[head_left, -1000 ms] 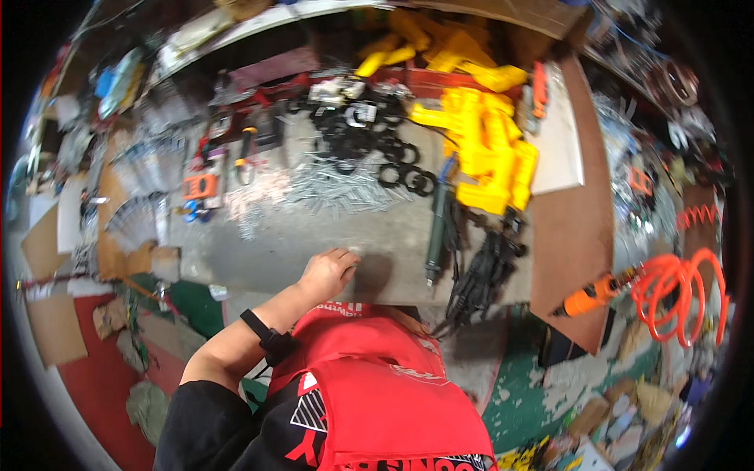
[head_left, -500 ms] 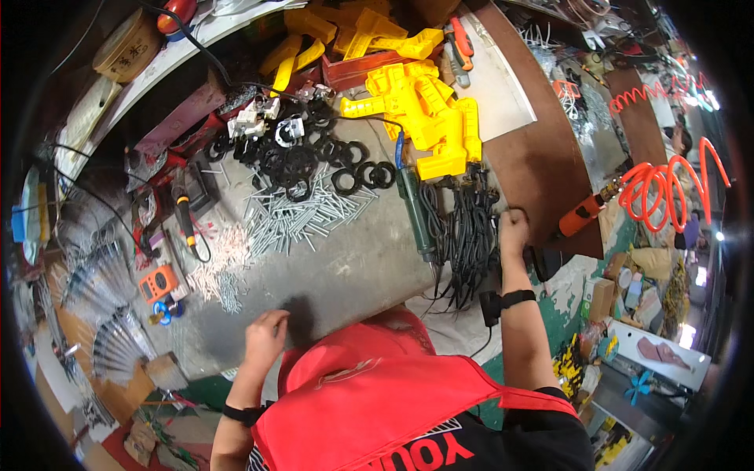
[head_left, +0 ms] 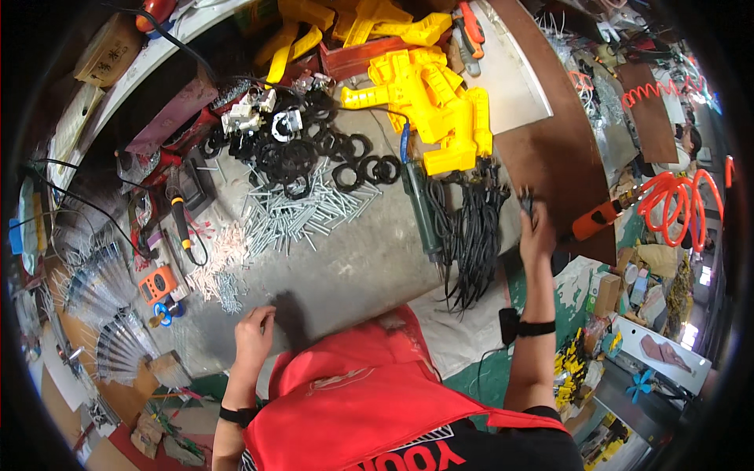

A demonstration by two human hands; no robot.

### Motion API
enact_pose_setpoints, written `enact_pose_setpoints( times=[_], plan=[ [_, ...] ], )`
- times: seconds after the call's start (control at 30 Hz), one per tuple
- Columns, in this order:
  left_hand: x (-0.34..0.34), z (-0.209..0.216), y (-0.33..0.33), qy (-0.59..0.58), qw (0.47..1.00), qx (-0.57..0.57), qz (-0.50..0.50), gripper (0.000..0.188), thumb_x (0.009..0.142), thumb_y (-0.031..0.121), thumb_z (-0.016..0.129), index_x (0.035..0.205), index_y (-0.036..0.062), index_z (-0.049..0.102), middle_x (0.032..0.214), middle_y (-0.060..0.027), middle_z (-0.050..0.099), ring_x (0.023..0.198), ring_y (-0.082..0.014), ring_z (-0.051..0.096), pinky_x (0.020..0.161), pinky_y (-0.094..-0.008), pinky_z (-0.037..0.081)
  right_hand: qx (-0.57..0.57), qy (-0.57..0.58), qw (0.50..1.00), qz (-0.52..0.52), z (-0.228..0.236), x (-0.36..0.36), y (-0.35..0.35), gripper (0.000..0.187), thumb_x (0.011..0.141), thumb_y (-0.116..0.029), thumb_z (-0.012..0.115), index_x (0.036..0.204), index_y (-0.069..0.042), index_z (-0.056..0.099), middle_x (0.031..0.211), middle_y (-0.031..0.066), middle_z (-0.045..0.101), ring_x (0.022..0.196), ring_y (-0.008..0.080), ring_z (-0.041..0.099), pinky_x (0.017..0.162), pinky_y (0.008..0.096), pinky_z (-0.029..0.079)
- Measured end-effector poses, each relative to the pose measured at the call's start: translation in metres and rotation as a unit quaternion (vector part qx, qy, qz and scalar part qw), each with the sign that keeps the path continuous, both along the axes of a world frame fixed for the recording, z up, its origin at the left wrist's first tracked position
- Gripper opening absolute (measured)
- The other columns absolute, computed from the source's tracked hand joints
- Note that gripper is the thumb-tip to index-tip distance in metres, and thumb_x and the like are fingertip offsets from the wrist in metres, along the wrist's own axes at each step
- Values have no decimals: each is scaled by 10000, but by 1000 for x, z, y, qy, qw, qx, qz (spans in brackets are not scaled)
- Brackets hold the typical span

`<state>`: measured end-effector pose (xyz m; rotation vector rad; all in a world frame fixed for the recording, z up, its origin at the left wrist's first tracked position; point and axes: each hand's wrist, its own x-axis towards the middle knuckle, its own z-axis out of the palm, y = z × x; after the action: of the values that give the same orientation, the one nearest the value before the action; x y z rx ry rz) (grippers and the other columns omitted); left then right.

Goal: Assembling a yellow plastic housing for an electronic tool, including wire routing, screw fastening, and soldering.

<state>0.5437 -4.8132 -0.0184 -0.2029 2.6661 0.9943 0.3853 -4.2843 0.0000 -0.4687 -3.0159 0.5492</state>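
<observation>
A small dark object (head_left: 526, 199) is at the fingertips of the right hand (head_left: 537, 232), whose grip is narrow and closed on it; what kind of thing it is cannot be told at this size. The object is above the brown board (head_left: 542, 153) on the right part of the surface (head_left: 353, 267). Just left of that hand lies a bundle of black cables (head_left: 477, 235), its loose ends trailing toward the near edge. Beside the bundle, on its left, is a slim dark green tool (head_left: 422, 210) with its tip pointing near. Yellow plastic shells (head_left: 455, 122) are heaped on the far side of the cables, and a white sheet (head_left: 514, 74) lies to their right. Farther left come black rings (head_left: 290, 161), overlapping in a pile, with silver screws (head_left: 302, 212) strewn on their near side and small pinkish pieces (head_left: 220, 263) left of the screws. The left hand (head_left: 254, 334) is at the near edge, well apart from the right one, its fingers curled; whether its grip holds anything cannot be told. An orange meter (head_left: 159, 284) lies to the far left of it. At the right edge, an orange tool (head_left: 594, 220) joins a coiled orange hose (head_left: 667, 208).
</observation>
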Motion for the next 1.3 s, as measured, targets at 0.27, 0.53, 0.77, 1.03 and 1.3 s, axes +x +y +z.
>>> enact_pose_setpoints(
  times=[0.27,0.53,0.77,1.03,1.3],
  plan=[
    [4,0,21,-12,1000,-13,18,147,815,53,594,949,40,655,888,-156,659,792,-354,641,695,-403,521,-65,-17,997,27,8,-92,-2,394,917,-310,548,1218,-56,551,1003,193,646,946,340,625,811,401,469],
    [20,-14,0,83,984,-88,-128,270,748,97,643,1013,52,627,1100,-112,599,961,-301,581,790,-394,509,-254,139,953,90,11,8,-81,149,958,-83,480,907,25,569,848,54,586,777,128,540,703,279,441],
    [9,-54,-24,116,918,-77,-370,412,792,239,624,1183,118,572,1297,-92,508,1187,-267,494,892,-399,433,-198,-229,936,180,-152,252,-153,137,817,-123,589,911,-44,650,848,152,644,779,355,611,691,420,494],
    [29,-96,-33,156,906,-77,-386,507,798,284,600,1285,160,534,1344,-50,510,1205,-183,506,893,-318,434,-171,-105,921,335,-358,240,-237,325,826,-201,594,1123,-71,591,1006,181,627,949,380,575,847,459,463],
    [19,-99,-33,277,865,-118,-401,329,897,140,518,1212,188,601,1221,-44,587,1097,-211,570,801,-333,510,-241,-114,900,344,-417,201,-269,339,819,-209,605,1130,-72,593,1022,183,626,962,381,575,853,455,463]
  ],
)
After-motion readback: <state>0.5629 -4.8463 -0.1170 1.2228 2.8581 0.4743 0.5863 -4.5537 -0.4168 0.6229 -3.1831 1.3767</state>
